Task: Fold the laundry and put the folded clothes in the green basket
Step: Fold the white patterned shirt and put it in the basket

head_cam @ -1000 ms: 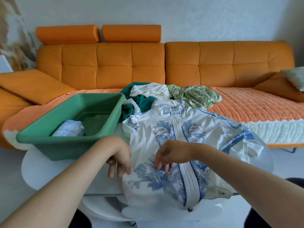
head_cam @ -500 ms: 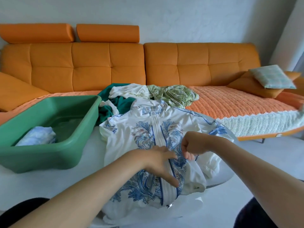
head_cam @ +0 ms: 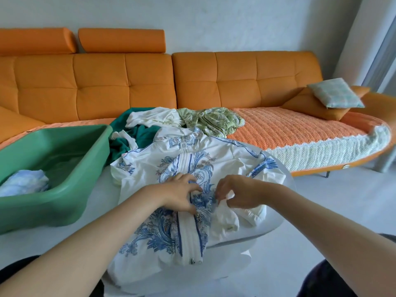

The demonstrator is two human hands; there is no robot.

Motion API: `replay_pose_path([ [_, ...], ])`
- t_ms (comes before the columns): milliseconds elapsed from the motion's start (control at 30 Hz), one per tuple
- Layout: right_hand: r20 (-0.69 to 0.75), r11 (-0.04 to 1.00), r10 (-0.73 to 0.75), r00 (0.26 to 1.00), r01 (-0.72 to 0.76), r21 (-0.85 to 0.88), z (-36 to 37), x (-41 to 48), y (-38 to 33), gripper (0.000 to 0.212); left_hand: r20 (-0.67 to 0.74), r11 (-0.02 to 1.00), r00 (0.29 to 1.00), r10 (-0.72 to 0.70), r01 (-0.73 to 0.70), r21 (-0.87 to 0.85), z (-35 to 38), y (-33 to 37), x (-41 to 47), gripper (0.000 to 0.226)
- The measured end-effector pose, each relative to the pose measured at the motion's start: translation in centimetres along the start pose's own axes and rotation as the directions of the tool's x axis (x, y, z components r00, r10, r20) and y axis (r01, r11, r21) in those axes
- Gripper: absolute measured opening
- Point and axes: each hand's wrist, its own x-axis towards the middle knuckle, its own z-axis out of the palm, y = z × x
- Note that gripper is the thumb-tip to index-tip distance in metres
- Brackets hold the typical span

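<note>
Jacket (head_cam: pixel 188 159) spread front-up on table (head_cam: pixel 100 189), just right of green basket (head_cam: pixel 64 202). Right hand (head_cam: pixel 237 194) pinching bunched side cloth; left hand (head_cam: pixel 180 194) bearing down by zip (head_cam: pixel 188 230), clasp unclear. Best: pin centre, draw side over flat, smooth before creasing.

Smooth white cloth jacket (head_cam: pixel 177 159), glossy green plastic basket (head_cam: pixel 64 202), quilted orange sofa (head_cam: pixel 128 82).

white wall (head_cam: pixel 214 22) | orange sofa (head_cam: pixel 235 82), 2 headrests (head_cam: pixel 122 40) | pale floor (head_cam: pixel 342 200) | checked cushion (head_cam: pixel 336 93) at sofa's right end
</note>
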Motion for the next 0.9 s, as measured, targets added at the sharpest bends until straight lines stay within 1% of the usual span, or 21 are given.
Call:
replay_pose_path([
  [67, 0.061, 0.996, 0.083, 0.995, -0.085, 0.039, -1.5, -0.7, 0.1, 0.028, -0.093, 0.993, 0.995, 0.033, -0.043, -0.109, -0.1, 0.7, 0.3, 0.071],
  [133, 0.178, 0.98, 0.2, 0.963, -0.199, -0.02, -2.3, -1.2, 1.2, 0.025, -0.054, 0.98, 0.997, 0.053, -0.062, -0.189, 0.1, 1.3, 0.4, 0.066],
  [200, 0.349, 0.938, 0.346, 0.871, -0.32, -0.133, -2.6, -1.5, 2.0, 0.016, 0.02, 0.975, 0.997, 0.074, -0.068, -0.21, 0.3, 1.9, 0.3, 0.052],
  [267, 0.537, 0.905, 0.397, 0.745, -0.415, -0.093, -2.4, -1.6, 2.2, 0.021, 0.021, 0.951, 0.995, 0.096, -0.086, -0.296, 0.4, 2.3, 0.3, 0.031],
  [300, 0.59, 0.898, 0.375, 0.715, -0.439, -0.039, -2.5, -1.7, 1.9, 0.021, -0.013, 0.927, 0.995, 0.099, -0.097, -0.363, 0.3, 2.5, 0.3, 0.024],
  [333, 0.577, 0.904, 0.339, 0.743, -0.426, 0.018, -2.6, -1.6, 1.8, 0.023, -0.069, 0.908, 0.994, 0.087, -0.108, -0.406, 0.1, 2.7, 0.4, 0.021],
  [367, 0.483, 0.917, 0.306, 0.82, -0.39, 0.081, -2.6, -1.3, 1.8, 0.025, -0.135, 0.91, 0.989, 0.059, -0.109, -0.4, 0.0, 2.7, 0.6, 0.024],
  [400, 0.329, 0.937, 0.27, 0.905, -0.326, 0.129, -2.5, -0.8, 1.7, 0.026, -0.193, 0.939, 0.981, 0.024, -0.088, -0.333, 0.0, 2.6, 0.8, 0.033],
  [433, 0.15, 0.955, 0.243, 0.959, -0.263, 0.136, -2.2, -0.3, 1.8, 0.024, -0.209, 0.973, 0.978, -0.01, -0.039, -0.227, 0.2, 2.4, 1.0, 0.047],
  [467, -0.007, 0.971, 0.217, 0.976, -0.215, 0.101, -1.7, 0.4, 2.0, 0.02, -0.168, 0.992, 0.985, -0.046, 0.025, -0.123, 0.6, 2.1, 1.2, 0.061],
  [500, -0.093, 0.984, 0.179, 0.979, -0.177, 0.034, -1.2, 1.2, 2.1, 0.018, -0.08, 0.996, 0.994, -0.077, 0.072, -0.057, 1.0, 1.6, 1.2, 0.075],
  [533, -0.111, 0.988, 0.144, 0.983, -0.149, -0.036, -0.6, 1.9, 2.2, 0.025, 0.025, 0.995, 0.996, -0.09, 0.091, -0.043, 1.3, 1.3, 1.3, 0.084],
  [567, -0.079, 0.986, 0.137, 0.987, -0.143, -0.083, 0.0, 2.5, 2.3, 0.04, 0.113, 0.994, 0.99, -0.086, 0.092, -0.057, 1.4, 0.9, 1.3, 0.09],
  [600, -0.016, 0.98, 0.166, 0.986, -0.167, -0.105, 0.3, 2.9, 2.3, 0.055, 0.153, 0.994, 0.986, -0.066, 0.078, -0.079, 1.2, 0.7, 1.2, 0.092],
  [633, 0.054, 0.969, 0.221, 0.974, -0.213, -0.128, 0.6, 3.4, 2.5, 0.066, 0.145, 0.992, 0.989, -0.039, 0.055, -0.111, 1.0, 0.4, 1.2, 0.088],
  [667, 0.117, 0.951, 0.279, 0.953, -0.258, -0.17, 0.7, 4.0, 2.8, 0.071, 0.103, 0.986, 0.995, -0.012, 0.029, -0.164, 0.5, 0.1, 1.3, 0.08],
  [700, 0.157, 0.926, 0.335, 0.929, -0.294, -0.236, 0.6, 4.6, 2.9, 0.073, 0.047, 0.969, 0.999, 0.003, 0.008, -0.245, 0.2, -0.3, 1.6, 0.069],
  [733, 0.164, 0.896, 0.377, 0.912, -0.314, -0.315, 0.3, 5.2, 2.9, 0.071, -0.019, 0.941, 1.0, -0.001, -0.006, -0.338, -0.2, -0.9, 1.9, 0.057],
  [800, 0.116, 0.859, 0.391, 0.913, -0.317, -0.403, -0.8, 6.7, 2.3, 0.055, -0.144, 0.893, 0.988, -0.052, -0.018, -0.45, -0.7, -2.3, 2.8, 0.041],
  [867, 0.042, 0.867, 0.355, 0.934, -0.312, -0.388, -1.7, 8.6, 1.8, 0.043, -0.215, 0.887, 0.968, -0.127, 0.014, -0.461, -1.3, -4.1, 4.0, 0.036],
  [900, 0.014, 0.883, 0.342, 0.94, -0.316, -0.346, -1.9, 9.6, 1.7, 0.04, -0.24, 0.883, 0.957, -0.165, 0.034, -0.469, -1.6, -5.1, 4.7, 0.036],
])
